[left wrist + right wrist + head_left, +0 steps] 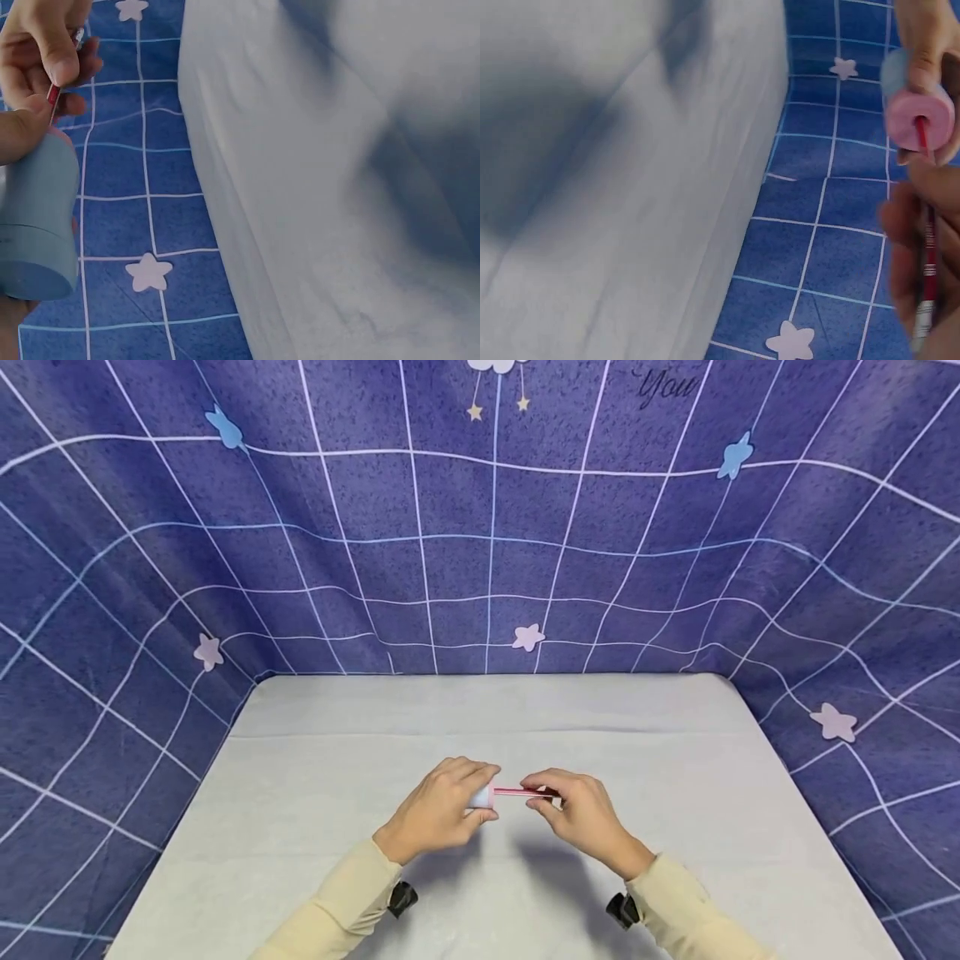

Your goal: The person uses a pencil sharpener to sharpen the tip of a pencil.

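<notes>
My left hand (438, 806) grips a light blue pencil sharpener (39, 199), a rounded cylinder held sideways above the table. Its pink end face (904, 136) has a round hole and points toward my right hand (587, 814). Pinched between the right thumb and fingers is a red pencil (513, 792), with a pale, printed rear part seen in the right wrist view. The pencil's front end sits in the hole, so its tip is hidden. Both hands are close together, a short gap apart, over the middle of the near half of the table.
A white cloth covers the table (337, 710). Behind it and at both sides hangs a blue-purple curtain (450, 568) with grid lines and stars. Dark wrist cameras (402, 899) sit at both cuffs, and shadows of the arms fall on the cloth.
</notes>
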Demonstrator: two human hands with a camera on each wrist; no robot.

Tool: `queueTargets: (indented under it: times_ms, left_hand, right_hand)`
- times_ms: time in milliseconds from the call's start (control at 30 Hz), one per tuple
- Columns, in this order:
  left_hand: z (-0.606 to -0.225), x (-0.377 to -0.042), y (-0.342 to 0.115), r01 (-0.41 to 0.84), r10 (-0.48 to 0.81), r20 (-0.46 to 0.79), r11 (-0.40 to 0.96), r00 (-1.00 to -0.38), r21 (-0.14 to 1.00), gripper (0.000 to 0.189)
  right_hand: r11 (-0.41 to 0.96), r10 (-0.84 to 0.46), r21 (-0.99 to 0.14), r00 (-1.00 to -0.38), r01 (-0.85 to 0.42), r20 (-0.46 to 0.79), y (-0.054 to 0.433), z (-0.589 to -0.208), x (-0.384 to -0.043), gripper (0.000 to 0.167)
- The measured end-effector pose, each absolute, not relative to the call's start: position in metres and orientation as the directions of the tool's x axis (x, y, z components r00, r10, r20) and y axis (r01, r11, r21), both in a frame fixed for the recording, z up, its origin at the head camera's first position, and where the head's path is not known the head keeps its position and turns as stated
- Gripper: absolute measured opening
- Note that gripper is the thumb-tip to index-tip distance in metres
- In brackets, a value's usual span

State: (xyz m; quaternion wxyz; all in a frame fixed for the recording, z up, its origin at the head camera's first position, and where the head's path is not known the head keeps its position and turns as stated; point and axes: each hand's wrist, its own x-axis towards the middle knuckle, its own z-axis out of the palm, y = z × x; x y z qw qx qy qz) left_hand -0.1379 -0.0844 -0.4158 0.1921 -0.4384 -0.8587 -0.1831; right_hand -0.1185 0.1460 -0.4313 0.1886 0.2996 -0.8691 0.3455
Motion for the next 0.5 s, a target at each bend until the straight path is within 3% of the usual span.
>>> queueTargets:
  times_ms: [133, 267, 500]
  left_hand:
    - [-0.4122, -0.1367, -0.0853, 0.779, 0.631, 0.467, 0.57, -0.619, 0.263, 0.05]
    - [-0.4103, -0.1364, -0.0865, 0.725, 0.59, 0.423, 0.573, -0.688, 0.381, 0.05]
    - [-0.4052, -0.1349, -0.083, 0.658, 0.576, 0.335, 0.558, -0.746, 0.506, 0.05]
  right_hand:
    - [0.602, -0.381, -0.28, -0.577, -0.748, 0.723, 0.1474, -0.4351, -0.1219, 0.024]
    - [0.613, -0.388, -0.129, -0.439, -0.78, 0.81, 0.149, -0.438, -0.1245, 0.009]
    - [0.627, -0.378, 0.004, -0.3, -0.779, 0.876, 0.1488, -0.4391, -0.1214, 0.025]
